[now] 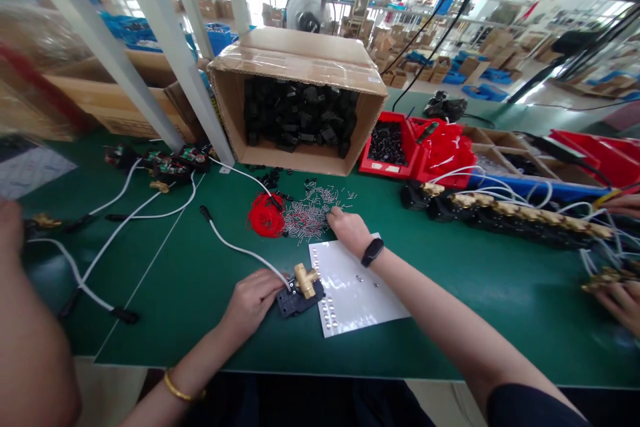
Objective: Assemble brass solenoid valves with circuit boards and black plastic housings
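Observation:
My left hand (254,300) has its fingers closed on the left side of a black valve actuator (291,303) lying at the table's front. A brass valve body (305,280) sits on top of it, and a white cable (240,250) runs from it to a black connector. The actuator overlaps the left edge of a white sheet (365,300) in a clear sleeve. My right hand (350,230) reaches to the right edge of a pile of small silvery pins or screws (306,217). Its fingertips are pinched; whatever is between them is hidden.
A red ring-shaped bundle (266,215) touches the pile. Behind stands an open carton (300,160) of black housings. Red bins (390,170) and a row of brass-fitted units (530,217) are to the right. Other people's hands (620,303) work at both sides.

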`<state>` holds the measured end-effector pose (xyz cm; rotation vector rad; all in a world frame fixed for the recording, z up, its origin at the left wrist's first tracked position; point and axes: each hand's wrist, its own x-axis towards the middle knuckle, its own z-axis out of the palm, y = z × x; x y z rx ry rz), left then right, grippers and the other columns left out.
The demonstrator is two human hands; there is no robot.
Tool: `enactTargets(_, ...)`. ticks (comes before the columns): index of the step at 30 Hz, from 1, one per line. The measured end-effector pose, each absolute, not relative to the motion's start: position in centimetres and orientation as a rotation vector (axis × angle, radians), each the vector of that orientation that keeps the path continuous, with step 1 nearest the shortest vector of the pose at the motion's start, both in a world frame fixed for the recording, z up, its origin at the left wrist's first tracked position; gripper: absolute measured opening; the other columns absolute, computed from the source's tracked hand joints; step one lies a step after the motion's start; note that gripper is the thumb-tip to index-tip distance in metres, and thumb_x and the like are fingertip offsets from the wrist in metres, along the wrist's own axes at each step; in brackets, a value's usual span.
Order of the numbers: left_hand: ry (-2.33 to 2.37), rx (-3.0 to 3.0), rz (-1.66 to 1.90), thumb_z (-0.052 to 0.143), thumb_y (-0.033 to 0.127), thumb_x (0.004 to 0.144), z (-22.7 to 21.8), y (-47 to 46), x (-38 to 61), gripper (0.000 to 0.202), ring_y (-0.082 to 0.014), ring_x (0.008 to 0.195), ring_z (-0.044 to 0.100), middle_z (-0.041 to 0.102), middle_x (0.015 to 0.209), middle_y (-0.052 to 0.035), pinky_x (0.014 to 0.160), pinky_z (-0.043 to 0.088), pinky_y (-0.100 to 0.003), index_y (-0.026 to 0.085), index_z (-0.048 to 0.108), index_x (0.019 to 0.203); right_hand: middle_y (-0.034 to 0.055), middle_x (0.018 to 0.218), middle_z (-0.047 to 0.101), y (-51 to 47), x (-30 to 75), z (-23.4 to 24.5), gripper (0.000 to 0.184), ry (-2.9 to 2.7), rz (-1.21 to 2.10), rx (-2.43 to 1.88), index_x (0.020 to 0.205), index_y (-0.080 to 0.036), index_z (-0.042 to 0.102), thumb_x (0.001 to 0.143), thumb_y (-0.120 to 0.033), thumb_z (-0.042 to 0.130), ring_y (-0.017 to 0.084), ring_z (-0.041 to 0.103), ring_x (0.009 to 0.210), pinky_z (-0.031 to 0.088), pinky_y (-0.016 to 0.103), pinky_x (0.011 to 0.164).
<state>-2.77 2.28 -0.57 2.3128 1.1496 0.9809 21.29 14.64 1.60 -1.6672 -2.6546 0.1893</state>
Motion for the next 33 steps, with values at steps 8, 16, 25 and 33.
enactTargets(8,1.498,2.095,0.666,0.058,0.019,0.073,-0.3,-3.0,-1.5,0.071,-0.0315,0.125,0.044,0.047,0.134,-0.0178,0.100,0.041,-0.050,0.014,0.030,0.138,0.0205,0.100,0.060,15.5,19.6,1.8,0.029,-2.667,0.171,-1.766,0.100,-0.006,0.057,0.087,0.001,0.032,0.025,0.063,0.083,0.048,0.032,0.067)
enactTargets(16,1.597,2.018,0.635,0.067,0.023,0.070,-0.6,-0.9,0.5,0.072,-0.0288,0.117,0.050,0.055,0.124,-0.0123,0.105,0.032,-0.054,0.019,0.036,0.134,0.0139,0.087,0.062,16.1,21.3,2.9,0.012,-2.363,0.326,-1.820,0.090,-0.010,0.054,0.084,-0.007,0.043,0.022,0.061,0.078,0.043,0.029,0.065)
enactTargets(25,1.517,2.054,1.250,0.052,0.017,0.086,5.7,-2.2,-1.8,0.025,-0.0159,0.082,0.062,0.063,0.089,-0.0048,0.075,0.052,-0.028,0.020,0.059,0.109,-0.0031,0.067,0.049,4.0,19.1,8.3,0.008,-1.903,1.321,-1.162,0.079,-0.018,0.048,0.086,-0.021,0.045,0.010,0.043,0.058,0.035,0.020,0.053)
enactTargets(33,1.051,1.868,1.424,0.056,0.005,0.082,7.3,-2.2,1.3,0.021,-0.0111,0.078,0.062,0.064,0.084,-0.0019,0.069,0.051,-0.020,0.020,0.065,0.095,-0.0045,0.065,0.045,-0.6,16.4,8.7,0.017,-1.416,1.760,-0.945,0.083,-0.017,0.051,0.085,-0.034,0.054,0.007,0.032,0.051,0.029,0.020,0.047)
